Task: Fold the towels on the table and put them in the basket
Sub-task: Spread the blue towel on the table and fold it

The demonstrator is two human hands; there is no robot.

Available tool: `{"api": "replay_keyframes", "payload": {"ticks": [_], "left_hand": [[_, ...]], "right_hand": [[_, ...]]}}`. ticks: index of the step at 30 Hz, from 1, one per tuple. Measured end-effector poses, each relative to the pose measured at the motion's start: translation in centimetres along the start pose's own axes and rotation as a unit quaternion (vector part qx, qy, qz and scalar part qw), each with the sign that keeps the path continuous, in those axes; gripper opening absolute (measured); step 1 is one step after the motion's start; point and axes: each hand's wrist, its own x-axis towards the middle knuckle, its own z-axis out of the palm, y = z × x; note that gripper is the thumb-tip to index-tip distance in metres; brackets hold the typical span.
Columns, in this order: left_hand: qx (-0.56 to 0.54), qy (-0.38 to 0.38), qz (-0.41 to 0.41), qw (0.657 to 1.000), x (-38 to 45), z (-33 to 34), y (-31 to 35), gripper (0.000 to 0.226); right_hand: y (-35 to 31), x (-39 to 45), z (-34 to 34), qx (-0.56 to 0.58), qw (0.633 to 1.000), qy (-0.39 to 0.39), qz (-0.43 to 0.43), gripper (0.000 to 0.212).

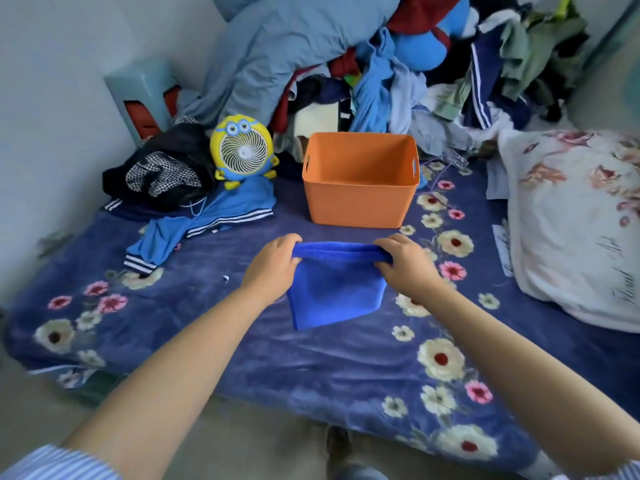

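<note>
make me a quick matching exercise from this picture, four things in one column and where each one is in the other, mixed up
Things:
1. blue towel
2. orange basket
3. yellow fan
4. floral pillow

Places:
A. far right of the bed
B. left of the basket, by the dark clothes
C. held at its top edge by left hand and right hand
D. just beyond the hands, standing empty

Pairs: 1-C, 2-D, 3-B, 4-A

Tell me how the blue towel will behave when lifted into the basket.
Probably floppy: the blue towel sags below where the left hand and right hand grip its top edge. Likely light, too. It may unfold unless supported on the way to the basket.
</note>
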Motion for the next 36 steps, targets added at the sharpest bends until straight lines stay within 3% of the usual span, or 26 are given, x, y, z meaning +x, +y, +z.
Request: {"api": "replay_keyframes", "payload": {"ticks": [7,12,20,27,32,36], "left_hand": [[-0.04,-0.006,0.021,0.999,13.6,-0.2,0.8,0.038],[-0.081,0.028,0.032,0.996,23.9,-0.8,1.2,0.029],[-0.243,0.071,-0.049,0.966,37.6,-0.4,0.7,0.029],[-0.298,0.061,-0.077,0.95,48.9,2.8,-1.1,0.029],[-0.238,-0.018,-0.135,0.962,53.4,9.2,-4.0,0.028],[-0.089,-0.181,-0.205,0.958,55.3,14.8,-6.1,0.019]], "right_hand": [[3.5,12.6,-2.3,0.037,0.998,0.045,0.028,0.039],[5.1,21.7,-4.1,0.068,0.993,0.092,0.028,0.04],[7.4,33.6,-4.6,0.103,0.982,0.15,0.05,0.038],[10.2,44.5,-2.4,0.137,0.966,0.205,0.079,0.039],[13.9,49.0,3.3,0.136,0.975,0.115,0.132,0.038],[17.2,51.9,7.9,0.103,0.969,-0.109,0.195,0.032]]}}
